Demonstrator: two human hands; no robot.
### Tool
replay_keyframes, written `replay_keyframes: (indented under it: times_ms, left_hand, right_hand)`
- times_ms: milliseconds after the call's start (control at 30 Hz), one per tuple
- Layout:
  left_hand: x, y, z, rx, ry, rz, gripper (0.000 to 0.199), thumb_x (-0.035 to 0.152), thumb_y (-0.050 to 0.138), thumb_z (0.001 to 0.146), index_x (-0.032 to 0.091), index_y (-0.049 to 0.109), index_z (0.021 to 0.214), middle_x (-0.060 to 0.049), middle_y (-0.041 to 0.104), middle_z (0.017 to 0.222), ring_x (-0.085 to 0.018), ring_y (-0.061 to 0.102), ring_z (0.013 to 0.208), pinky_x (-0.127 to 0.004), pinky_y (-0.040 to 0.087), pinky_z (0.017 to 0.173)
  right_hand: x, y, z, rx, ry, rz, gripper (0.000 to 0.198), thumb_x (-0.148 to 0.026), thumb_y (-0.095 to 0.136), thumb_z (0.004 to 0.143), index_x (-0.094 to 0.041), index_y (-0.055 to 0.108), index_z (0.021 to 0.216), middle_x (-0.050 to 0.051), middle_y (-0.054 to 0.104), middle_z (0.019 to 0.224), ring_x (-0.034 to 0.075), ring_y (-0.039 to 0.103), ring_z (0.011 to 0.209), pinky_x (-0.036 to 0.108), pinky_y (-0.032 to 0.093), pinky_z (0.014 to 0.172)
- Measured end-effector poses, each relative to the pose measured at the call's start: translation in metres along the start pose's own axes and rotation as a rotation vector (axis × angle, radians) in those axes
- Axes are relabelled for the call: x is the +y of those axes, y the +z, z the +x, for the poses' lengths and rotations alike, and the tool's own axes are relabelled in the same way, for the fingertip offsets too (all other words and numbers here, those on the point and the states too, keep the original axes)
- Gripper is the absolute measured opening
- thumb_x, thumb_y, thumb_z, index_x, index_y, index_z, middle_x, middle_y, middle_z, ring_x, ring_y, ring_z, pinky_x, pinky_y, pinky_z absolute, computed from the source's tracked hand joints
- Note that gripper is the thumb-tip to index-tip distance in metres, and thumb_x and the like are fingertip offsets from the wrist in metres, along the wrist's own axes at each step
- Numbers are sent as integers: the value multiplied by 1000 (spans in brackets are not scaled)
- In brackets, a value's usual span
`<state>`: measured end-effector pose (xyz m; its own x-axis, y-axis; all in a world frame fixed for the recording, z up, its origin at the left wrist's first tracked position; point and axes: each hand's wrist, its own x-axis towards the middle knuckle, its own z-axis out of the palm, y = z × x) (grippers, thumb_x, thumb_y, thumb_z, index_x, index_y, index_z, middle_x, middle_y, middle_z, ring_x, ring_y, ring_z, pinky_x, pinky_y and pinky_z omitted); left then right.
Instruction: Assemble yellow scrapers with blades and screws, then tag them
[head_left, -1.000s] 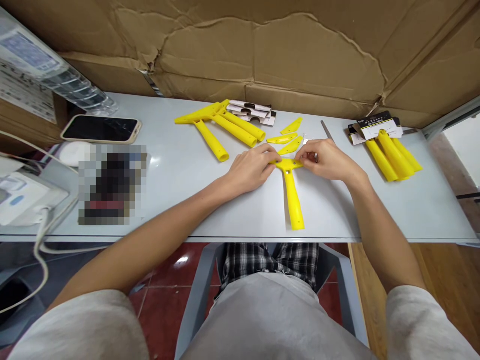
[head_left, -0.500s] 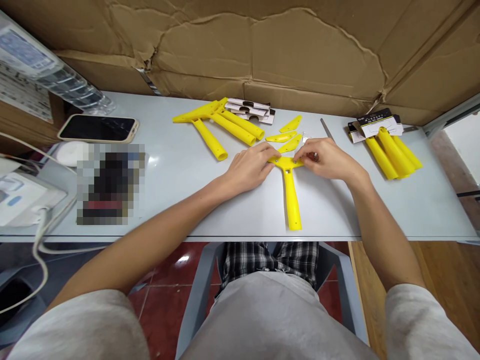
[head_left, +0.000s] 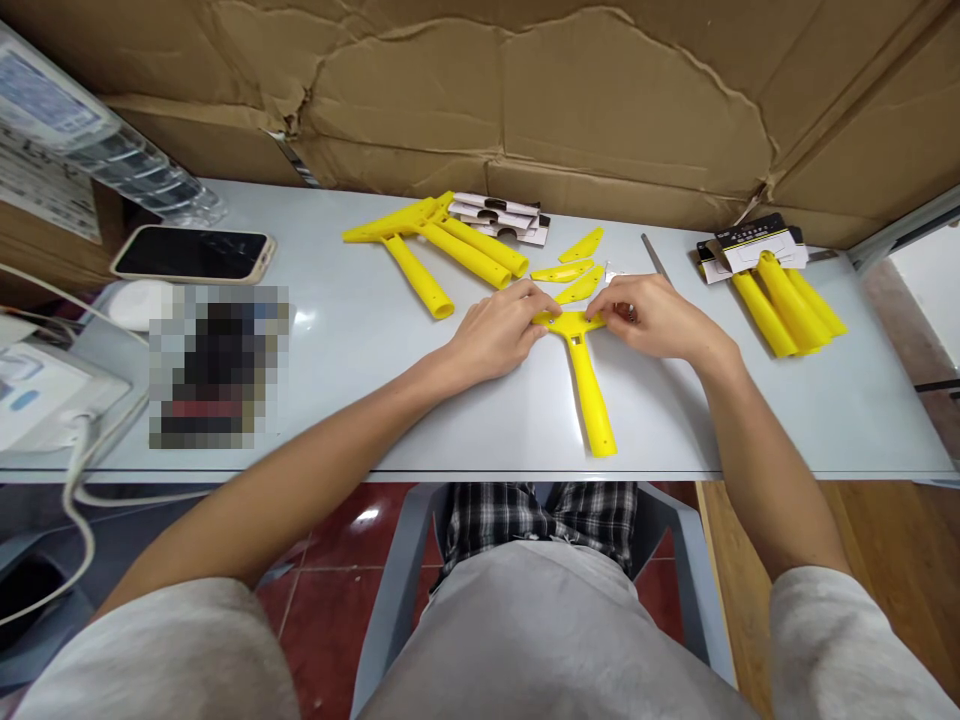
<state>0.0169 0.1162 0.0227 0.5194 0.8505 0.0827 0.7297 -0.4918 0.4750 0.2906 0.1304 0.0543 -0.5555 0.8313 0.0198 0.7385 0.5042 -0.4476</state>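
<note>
A yellow plastic T-shaped scraper handle (head_left: pixel 591 395) lies on the table in front of me, its grip pointing toward me and slightly right. My left hand (head_left: pixel 499 330) pinches the left end of its crosspiece. At the right end, my right hand (head_left: pixel 649 315) has thumb and forefinger pressed together beside a small screw (head_left: pixel 589 319). Small dark metal parts (head_left: pixel 631 313) show in its curled fingers; their exact kind is unclear. A screw (head_left: pixel 551 320) also sits near the left end. Just behind lie three loose yellow curved plates (head_left: pixel 581 285).
More yellow T-shaped handles (head_left: pixel 420 275) lie at the back left beside stacked cards (head_left: pixel 502 217). Yellow handles with black-and-white card sleeves (head_left: pixel 791 305) lie right, near a thin metal tool (head_left: pixel 655 256). A phone (head_left: pixel 195 254) and bottle (head_left: pixel 142 165) are left; cardboard (head_left: pixel 525 100) stands behind.
The grip end of the T-shaped handle has swung to the right. Both hands stay at the crosspiece, nearly still.
</note>
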Motion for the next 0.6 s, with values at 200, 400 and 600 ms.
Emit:
replay_keyframes:
  times_ms: [200,400,600]
  left_hand:
    - [-2,1,0,5,5,2,38,19,60,104,25,77,137,-12,72,145,-36,70,129,-56,59,110]
    - [-1,-2,0,-5,-2,-36,33,22,65,103,23,77,134,-13,74,140,-35,72,125,-53,59,108]
    - [-1,-4,0,-12,-19,-49,32,23,65,103,25,77,132,-12,74,139,-35,72,125,-52,58,108]
  right_hand:
    - [0,1,-1,14,-41,3,42,-19,52,94,-19,87,118,6,78,107,10,59,86,26,43,88]
    - [-3,0,-1,-9,-46,-6,46,-18,50,95,-21,88,121,6,78,113,12,60,91,27,43,92]
    - [-4,-5,-4,60,46,-4,44,-22,53,96,-20,85,126,8,76,109,14,57,86,28,41,87]
